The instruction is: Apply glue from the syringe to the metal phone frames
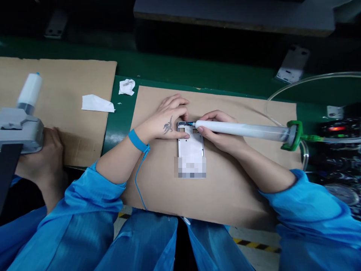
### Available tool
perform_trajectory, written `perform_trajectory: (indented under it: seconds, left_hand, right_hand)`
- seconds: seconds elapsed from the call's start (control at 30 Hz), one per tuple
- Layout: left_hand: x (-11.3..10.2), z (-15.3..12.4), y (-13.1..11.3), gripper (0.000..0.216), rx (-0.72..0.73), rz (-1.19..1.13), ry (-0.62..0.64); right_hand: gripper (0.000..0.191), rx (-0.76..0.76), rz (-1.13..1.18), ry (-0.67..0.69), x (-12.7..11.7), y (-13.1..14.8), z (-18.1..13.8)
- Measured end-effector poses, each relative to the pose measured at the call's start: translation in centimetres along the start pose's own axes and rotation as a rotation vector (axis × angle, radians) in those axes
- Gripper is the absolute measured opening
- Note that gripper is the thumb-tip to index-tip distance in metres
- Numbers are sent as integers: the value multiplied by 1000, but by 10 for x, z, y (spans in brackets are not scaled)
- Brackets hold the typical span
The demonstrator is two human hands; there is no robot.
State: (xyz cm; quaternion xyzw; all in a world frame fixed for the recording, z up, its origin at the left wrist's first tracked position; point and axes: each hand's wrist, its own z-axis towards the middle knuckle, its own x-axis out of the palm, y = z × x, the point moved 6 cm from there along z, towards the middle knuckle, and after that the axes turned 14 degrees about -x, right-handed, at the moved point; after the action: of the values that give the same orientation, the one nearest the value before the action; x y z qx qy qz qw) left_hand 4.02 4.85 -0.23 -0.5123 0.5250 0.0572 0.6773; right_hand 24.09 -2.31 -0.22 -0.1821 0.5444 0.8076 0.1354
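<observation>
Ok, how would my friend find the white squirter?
On the brown cardboard sheet lies a metal phone frame. The right hand holds a long white syringe to its top edge, with a blue tip and a green cap trailing clear tubing.

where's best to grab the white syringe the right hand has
Probably the barrel of the white syringe, from above, between the right hand and the green clamp: that bare, straight stretch lies nearly level, well away from the blue tip at the metal phone frame.
</observation>
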Motion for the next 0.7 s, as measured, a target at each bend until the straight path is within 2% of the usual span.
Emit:
perform_trajectory:
  seconds: [0.7]
  left_hand:
    - [0,0,0,59,8,-27,-7]
  right_hand:
    - [23,28,7,6,-2,-1,1]
